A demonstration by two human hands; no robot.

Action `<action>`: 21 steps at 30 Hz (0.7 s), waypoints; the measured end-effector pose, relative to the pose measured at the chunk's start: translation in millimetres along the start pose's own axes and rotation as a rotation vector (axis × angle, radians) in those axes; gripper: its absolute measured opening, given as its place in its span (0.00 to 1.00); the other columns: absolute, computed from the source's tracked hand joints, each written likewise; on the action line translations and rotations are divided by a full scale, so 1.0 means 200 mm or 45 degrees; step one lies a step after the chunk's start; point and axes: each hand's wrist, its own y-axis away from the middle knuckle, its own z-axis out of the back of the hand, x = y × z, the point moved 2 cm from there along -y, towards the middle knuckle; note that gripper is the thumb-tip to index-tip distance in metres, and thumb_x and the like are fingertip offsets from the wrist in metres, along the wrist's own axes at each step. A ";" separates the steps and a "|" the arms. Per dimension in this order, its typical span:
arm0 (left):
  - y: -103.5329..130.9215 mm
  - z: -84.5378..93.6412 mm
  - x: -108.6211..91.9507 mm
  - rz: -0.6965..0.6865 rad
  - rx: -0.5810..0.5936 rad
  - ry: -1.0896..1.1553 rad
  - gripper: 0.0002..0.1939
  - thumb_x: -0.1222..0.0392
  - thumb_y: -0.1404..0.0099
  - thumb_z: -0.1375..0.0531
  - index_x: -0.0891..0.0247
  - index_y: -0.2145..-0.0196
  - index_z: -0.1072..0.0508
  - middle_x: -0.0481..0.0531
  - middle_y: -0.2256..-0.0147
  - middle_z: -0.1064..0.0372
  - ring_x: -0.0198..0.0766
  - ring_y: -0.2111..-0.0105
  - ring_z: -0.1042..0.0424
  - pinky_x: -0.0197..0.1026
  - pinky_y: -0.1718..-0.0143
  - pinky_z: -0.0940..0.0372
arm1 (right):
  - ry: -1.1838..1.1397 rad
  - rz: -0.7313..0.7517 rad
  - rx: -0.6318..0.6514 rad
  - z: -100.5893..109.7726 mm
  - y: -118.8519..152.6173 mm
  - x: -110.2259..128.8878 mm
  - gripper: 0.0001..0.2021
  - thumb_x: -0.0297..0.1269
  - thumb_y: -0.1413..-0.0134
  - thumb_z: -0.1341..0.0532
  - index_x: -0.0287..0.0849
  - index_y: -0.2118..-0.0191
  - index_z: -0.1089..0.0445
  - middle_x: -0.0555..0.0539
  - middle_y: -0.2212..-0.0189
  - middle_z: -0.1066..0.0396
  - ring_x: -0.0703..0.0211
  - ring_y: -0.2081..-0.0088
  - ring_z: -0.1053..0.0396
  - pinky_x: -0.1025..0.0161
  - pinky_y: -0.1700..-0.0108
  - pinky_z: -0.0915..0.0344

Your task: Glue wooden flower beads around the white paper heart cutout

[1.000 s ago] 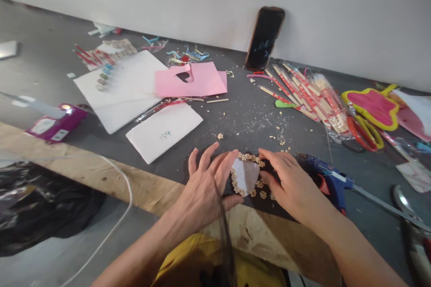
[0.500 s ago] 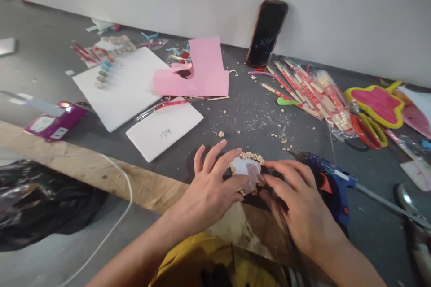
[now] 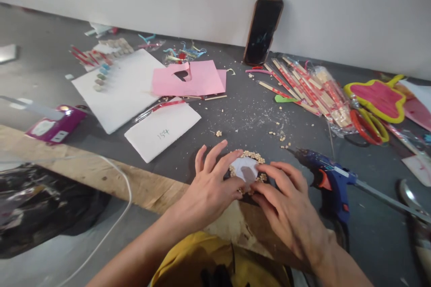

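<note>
A small white disc [image 3: 244, 166], rimmed with clusters of pale wooden beads, lies at the table's near edge between my two hands. My left hand [image 3: 212, 181] grips its left side between thumb and index finger, the other fingers spread out. On its lower right side my right hand [image 3: 286, 193] presses with its fingertips, hiding part of the rim. Whether a loose bead is under those fingertips I cannot tell. Just right of my right hand lies a blue glue gun [image 3: 332, 177] with a glue stick in its back.
A phone [image 3: 263, 31] leans on the wall. Wrapped sticks [image 3: 303, 83] and red-and-yellow scissors [image 3: 370, 128] lie at right. Pink paper [image 3: 205, 76], a white folded sheet [image 3: 164, 132] and a purple box [image 3: 57, 123] are left. Loose beads [image 3: 281, 138] and crumbs dot the middle.
My right hand has shifted left and its fingers now press on the disc's lower right edge. The left hand keeps its hold. The pink paper's upright flap has dropped flat.
</note>
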 end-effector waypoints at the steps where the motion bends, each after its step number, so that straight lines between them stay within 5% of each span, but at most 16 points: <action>1: 0.00 0.00 0.00 0.008 0.020 0.000 0.03 0.57 0.36 0.39 0.51 0.65 0.25 0.46 0.39 0.49 0.55 0.35 0.61 0.65 0.38 0.66 | -0.007 -0.001 0.001 0.00 0.00 0.00 0.07 0.33 0.42 0.42 0.47 0.64 0.26 0.46 0.52 0.30 0.51 0.48 0.40 0.50 0.48 0.39; 11: -0.01 0.04 -0.02 0.017 0.073 0.025 0.06 0.58 0.33 0.43 0.52 0.63 0.24 0.48 0.39 0.48 0.55 0.36 0.61 0.66 0.39 0.64 | -0.006 -0.015 0.087 -0.02 0.00 0.02 0.08 0.33 0.42 0.43 0.48 0.61 0.26 0.47 0.52 0.29 0.49 0.48 0.40 0.50 0.50 0.41; 21: -0.02 0.03 0.00 0.018 0.046 0.085 0.04 0.57 0.35 0.40 0.52 0.65 0.24 0.49 0.40 0.46 0.55 0.36 0.61 0.66 0.39 0.66 | 0.146 -0.033 -0.006 0.08 0.01 -0.08 0.09 0.33 0.42 0.43 0.43 0.58 0.29 0.44 0.54 0.30 0.50 0.52 0.40 0.48 0.49 0.39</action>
